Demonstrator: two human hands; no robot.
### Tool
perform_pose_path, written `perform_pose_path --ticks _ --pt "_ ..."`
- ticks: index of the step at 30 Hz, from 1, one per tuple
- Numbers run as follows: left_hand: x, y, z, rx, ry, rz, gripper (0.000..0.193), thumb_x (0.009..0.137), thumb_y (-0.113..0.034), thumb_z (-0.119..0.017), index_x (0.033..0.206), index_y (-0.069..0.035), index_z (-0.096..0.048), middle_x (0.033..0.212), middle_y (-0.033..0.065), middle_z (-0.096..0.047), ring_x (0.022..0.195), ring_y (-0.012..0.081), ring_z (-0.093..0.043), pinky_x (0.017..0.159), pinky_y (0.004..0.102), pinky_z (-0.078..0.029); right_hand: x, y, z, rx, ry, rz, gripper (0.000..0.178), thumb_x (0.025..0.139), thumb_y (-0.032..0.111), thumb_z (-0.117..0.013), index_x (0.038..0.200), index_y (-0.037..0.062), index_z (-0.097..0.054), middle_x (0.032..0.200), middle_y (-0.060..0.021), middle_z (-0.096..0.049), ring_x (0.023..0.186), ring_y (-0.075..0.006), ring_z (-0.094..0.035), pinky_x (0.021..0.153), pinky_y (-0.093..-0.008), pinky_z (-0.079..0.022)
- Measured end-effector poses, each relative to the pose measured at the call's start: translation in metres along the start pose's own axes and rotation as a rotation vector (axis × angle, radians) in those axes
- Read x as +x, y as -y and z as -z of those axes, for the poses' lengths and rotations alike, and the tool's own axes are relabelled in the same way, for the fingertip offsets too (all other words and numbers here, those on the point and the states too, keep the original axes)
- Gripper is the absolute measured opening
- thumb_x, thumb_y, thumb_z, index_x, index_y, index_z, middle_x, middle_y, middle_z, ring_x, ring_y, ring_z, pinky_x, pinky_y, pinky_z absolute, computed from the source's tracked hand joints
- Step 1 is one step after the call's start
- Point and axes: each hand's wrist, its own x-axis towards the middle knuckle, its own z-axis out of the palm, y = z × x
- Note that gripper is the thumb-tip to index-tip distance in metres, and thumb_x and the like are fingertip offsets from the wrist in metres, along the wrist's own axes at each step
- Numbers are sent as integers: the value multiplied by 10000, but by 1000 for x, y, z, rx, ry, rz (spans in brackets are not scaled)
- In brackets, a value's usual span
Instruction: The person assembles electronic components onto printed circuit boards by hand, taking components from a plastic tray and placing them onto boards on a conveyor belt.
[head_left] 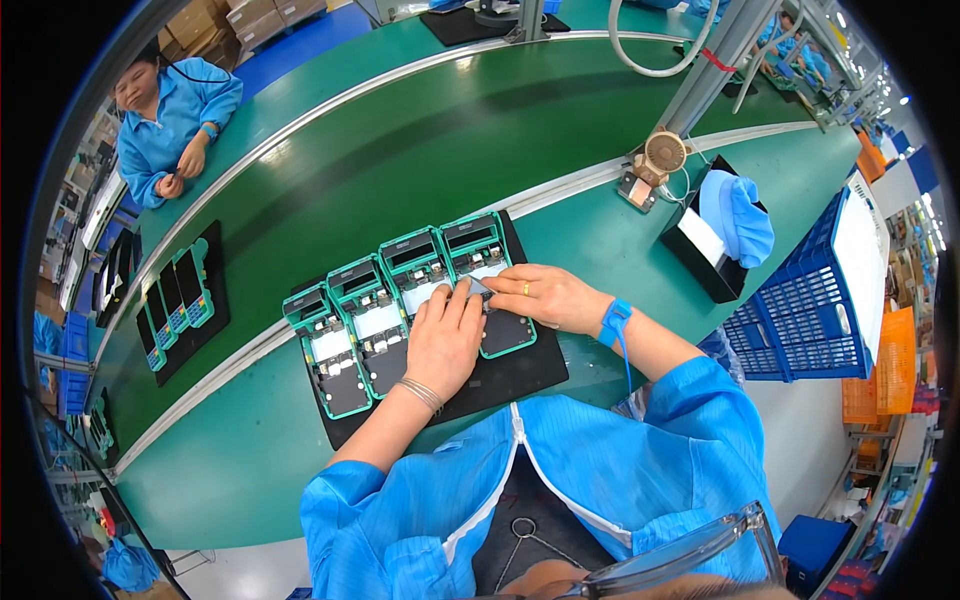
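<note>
Four open green-framed handheld-terminal housings (378,322) lie in row on black mat (510,382). Step in hand: apparently fingertip work at rightmost housing (508,337). Left hand (447,335), right hand (550,298): grip contents hidden, cannot tell. Next move likely requires steady alignment.

I count four green-framed devices (336,378) on one black mat (525,372) at the frame's centre, one left hand (446,338), one right hand (552,297), one blue wrist strap (615,322), one blue cap (738,218) and one black box (718,280) at upper right, and at least three handheld devices (188,282) at left.
</note>
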Motion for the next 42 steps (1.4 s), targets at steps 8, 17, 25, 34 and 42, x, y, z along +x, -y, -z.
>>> perform_pose_path --ticks 8,17,25,34,42 --pt "7 3 0 -29 48 41 271 859 -135 -658 1112 -53 -603 1266 114 -587 1113 323 -542 914 434 -461 1 14 18 -76 51 -45 301 771 47 -646 1071 21 -663 1234 -161 -645 1086 -325 -633 909 -389 -546" --pt "4 -31 9 -130 3 -183 426 768 -166 -720 1141 0 -600 1264 157 -587 1172 354 -533 920 457 -454 -98 73 65 -46 -40 -386 243 849 19 -686 1092 20 -681 1184 -150 -679 992 -328 -665 819 -401 -567" --pt "-9 -72 -51 -112 140 -542 589 794 -427 -734 1278 -112 -617 1392 99 -545 1326 332 -474 1070 484 -405 -126 102 53 6 -83 -490 261 810 -22 -709 1069 -10 -680 1216 -163 -669 999 -344 -670 827 -398 -565" --pt "-17 -69 -62 -118 98 -564 603 789 -463 -729 1263 -112 -607 1398 84 -537 1320 320 -475 1079 469 -400 -123 94 51 -78 -46 -398 336 731 -6 -684 1067 -4 -673 1212 -174 -667 1025 -346 -672 860 -402 -571" --pt "-12 -12 13 -204 -86 -308 348 761 -189 -748 1053 -34 -639 1138 122 -645 1087 308 -597 853 418 -509 -39 68 44 -39 -51 -183 349 738 -30 -686 1084 17 -680 1231 -154 -661 1027 -325 -669 855 -389 -574"
